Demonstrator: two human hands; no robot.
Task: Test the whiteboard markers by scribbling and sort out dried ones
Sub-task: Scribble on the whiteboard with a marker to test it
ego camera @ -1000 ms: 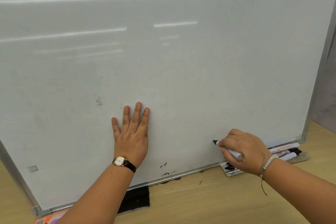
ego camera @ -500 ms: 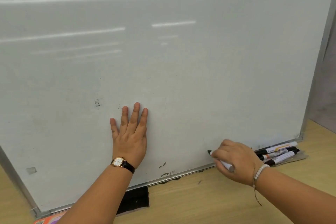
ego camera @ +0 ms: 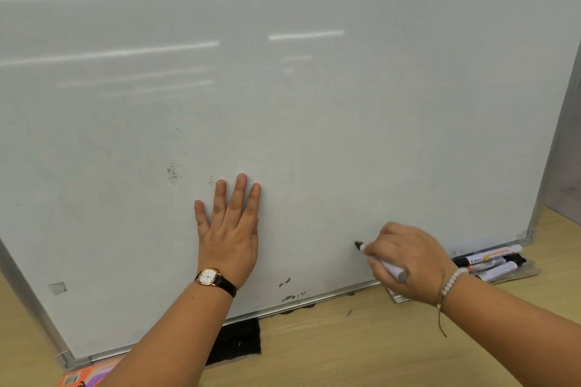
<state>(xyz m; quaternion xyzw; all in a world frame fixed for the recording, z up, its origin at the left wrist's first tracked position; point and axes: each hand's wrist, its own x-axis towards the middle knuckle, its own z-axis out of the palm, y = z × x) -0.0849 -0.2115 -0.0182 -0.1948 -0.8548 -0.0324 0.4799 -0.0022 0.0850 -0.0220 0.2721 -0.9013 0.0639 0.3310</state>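
Your one camera sits on your head, looking forward and down at close range. The whiteboard (ego camera: 345,110) fills most of the wide-angle frame, the table (ego camera: 361,352) lines the bottom, and your left hand (ego camera: 231,240) and right hand (ego camera: 412,258) reach in from the lower edge.
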